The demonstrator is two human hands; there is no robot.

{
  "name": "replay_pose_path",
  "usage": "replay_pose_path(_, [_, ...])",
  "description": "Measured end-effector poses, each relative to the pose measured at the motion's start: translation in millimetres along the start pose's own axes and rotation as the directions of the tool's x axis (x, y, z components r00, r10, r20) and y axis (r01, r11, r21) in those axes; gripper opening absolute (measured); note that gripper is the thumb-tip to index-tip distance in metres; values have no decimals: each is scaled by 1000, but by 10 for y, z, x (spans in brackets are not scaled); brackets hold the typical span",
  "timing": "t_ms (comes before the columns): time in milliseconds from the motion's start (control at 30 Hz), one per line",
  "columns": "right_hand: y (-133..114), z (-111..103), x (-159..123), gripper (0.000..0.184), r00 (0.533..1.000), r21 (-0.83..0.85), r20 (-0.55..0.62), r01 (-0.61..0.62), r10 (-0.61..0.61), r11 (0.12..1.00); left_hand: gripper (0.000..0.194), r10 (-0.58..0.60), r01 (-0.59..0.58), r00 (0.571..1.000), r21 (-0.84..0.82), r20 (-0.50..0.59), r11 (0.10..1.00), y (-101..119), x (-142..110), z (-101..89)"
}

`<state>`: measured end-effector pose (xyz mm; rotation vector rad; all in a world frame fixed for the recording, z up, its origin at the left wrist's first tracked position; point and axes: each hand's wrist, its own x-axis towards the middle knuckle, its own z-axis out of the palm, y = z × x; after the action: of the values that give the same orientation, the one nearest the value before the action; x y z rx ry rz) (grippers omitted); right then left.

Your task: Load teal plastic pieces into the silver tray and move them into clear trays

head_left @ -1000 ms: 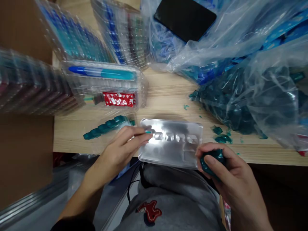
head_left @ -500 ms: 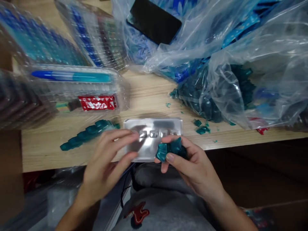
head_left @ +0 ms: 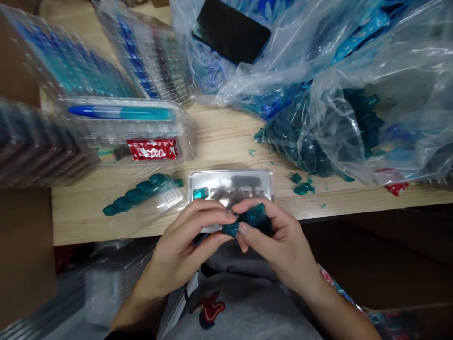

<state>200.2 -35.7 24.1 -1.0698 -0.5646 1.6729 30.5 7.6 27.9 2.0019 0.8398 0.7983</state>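
While one tray [head_left: 230,180] holds one block [head_left: 200,193], left grip [head_left: 189,236] pinches one teal piece [head_left: 230,229], right grip [head_left: 279,236] one cluster [head_left: 256,215]

The shiny tray [head_left: 230,177] lies flat, apparently holding one teal piece [head_left: 200,193].

Shiny metallic-looking tray [head_left: 230,179] on smooth, pale wooden table [head_left: 226,127]

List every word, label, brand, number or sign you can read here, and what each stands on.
None can be read.
Red packet: pale spots, no legible lettering.
Blue pen: any marking is too small or blurred.
Black phone: nothing legible.
Shiny tray: no legible print.
Red patch: no readable letters.
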Motion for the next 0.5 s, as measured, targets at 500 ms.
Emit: replay_pose_path(500, [-7,-284,-124,15,985,-311,-144,41,-90,949,32,96,-133,991,672,92,729,-263,73,-190])
